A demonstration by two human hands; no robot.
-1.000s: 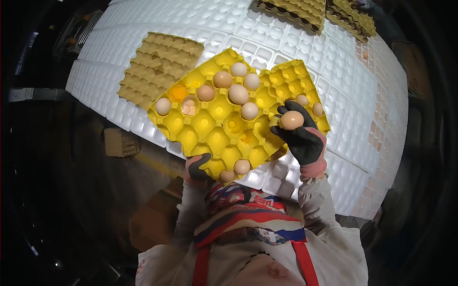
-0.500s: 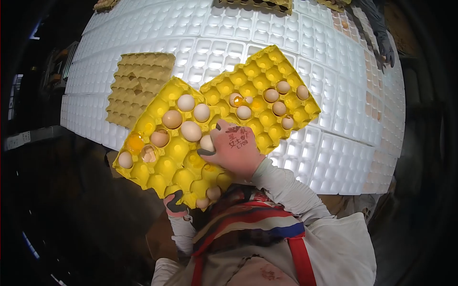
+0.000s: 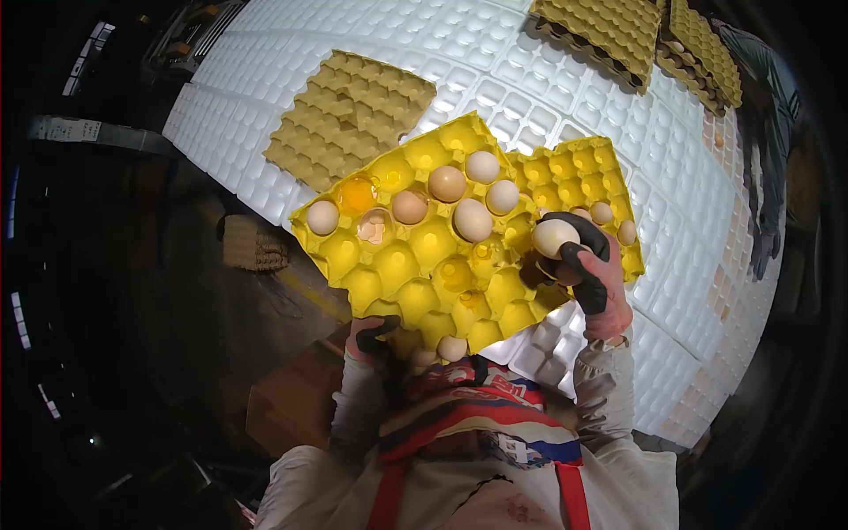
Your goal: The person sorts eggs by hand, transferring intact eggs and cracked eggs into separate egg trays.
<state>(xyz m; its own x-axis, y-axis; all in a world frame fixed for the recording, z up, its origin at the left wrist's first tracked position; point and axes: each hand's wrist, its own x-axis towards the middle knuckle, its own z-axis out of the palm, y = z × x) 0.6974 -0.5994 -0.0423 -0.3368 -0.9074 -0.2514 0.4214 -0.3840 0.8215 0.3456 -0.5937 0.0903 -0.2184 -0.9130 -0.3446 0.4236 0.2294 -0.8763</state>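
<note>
My left hand (image 3: 371, 337), in a pink and black glove, grips the near left edge of a yellow egg tray (image 3: 397, 265) and holds it tilted. Several whole eggs sit in this tray, along with a broken shell (image 3: 375, 227) and a bare yolk (image 3: 358, 195). Gloved the same way, my right hand (image 3: 602, 287) is closed around a pale egg (image 3: 556, 237) above the tray's right side. Something round shows under that egg, perhaps a second one. Behind the hand lies another yellow egg tray (image 3: 579, 168) with a few eggs, partly covered.
White moulded trays (image 3: 495, 53) cover the work surface. A tan egg tray (image 3: 349, 115) lies on them at the upper left, and stacked trays (image 3: 609, 35) stand at the far right. Another person's dark sleeve (image 3: 755, 79) shows at the right edge.
My right hand has moved right, lifting the egg from the near tray. My view has turned, and the held tray now overlaps more of the tray behind it.
</note>
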